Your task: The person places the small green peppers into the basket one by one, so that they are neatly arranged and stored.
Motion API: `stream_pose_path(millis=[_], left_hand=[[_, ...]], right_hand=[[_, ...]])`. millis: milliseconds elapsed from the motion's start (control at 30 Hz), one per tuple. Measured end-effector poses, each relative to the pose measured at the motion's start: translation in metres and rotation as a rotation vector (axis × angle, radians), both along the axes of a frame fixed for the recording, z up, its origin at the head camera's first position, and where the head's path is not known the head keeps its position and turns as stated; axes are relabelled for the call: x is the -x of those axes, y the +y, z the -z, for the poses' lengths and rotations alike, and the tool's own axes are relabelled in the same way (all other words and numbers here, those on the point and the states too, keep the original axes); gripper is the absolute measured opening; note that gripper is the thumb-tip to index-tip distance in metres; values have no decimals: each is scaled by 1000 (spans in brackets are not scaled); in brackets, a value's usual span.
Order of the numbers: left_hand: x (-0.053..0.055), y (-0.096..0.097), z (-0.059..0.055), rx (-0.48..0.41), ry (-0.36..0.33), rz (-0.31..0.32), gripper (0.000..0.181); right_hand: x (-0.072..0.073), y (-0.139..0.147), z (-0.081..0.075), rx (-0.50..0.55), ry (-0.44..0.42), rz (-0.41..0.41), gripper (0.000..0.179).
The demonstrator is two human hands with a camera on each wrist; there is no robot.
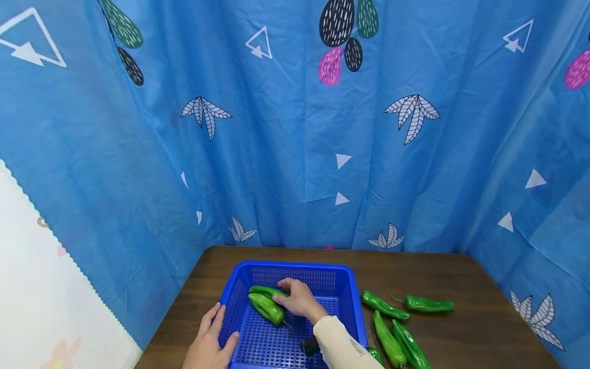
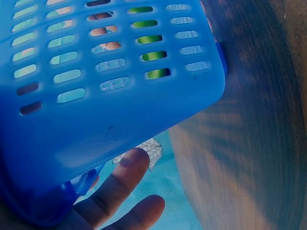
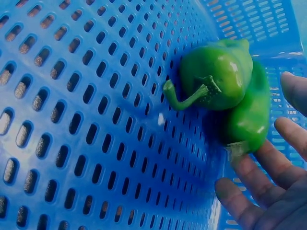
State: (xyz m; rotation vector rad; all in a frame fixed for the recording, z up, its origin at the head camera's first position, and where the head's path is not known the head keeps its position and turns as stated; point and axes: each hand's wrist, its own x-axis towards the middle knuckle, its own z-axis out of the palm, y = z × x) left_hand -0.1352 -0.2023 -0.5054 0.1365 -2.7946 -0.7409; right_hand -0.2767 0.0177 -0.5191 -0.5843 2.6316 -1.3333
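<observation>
Two green peppers lie side by side in a blue plastic basket (image 1: 348, 277). The front pepper (image 1: 267, 308) is plump, with a curved stem; the slimmer pepper (image 1: 266, 291) lies behind it. Inside the basket, my right hand (image 1: 298, 300) has its fingers spread at the end of the slimmer pepper (image 3: 252, 115), touching it near the stem. No finger wraps round it in the right wrist view. At the basket's left side, my left hand (image 1: 211, 339) rests against the rim, thumb over the edge. In the left wrist view, its straight fingers (image 2: 122, 177) show beside the basket wall (image 2: 110, 129).
Right of the basket, several loose green peppers (image 1: 389, 341) lie on the brown wooden table (image 1: 470, 328), one (image 1: 428, 304) farther right. A blue patterned curtain (image 1: 299, 154) hangs behind and round the table. A black wrist device (image 1: 310, 346) shows beneath the right sleeve (image 1: 343, 343).
</observation>
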Motion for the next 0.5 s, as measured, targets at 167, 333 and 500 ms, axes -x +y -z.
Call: stream_pose_path(millis=[167,333,500], left_hand=[[-1,1,1,-6,10,-3,72],[-1,1,2,-17,-3,-5,72],[0,1,1,-43,-39,-10,73]], right_hand=[[1,0,1,-1,10,-2,36],[0,2,0,21,8,-8,36],[-1,4,-3,50,32,-14,35]])
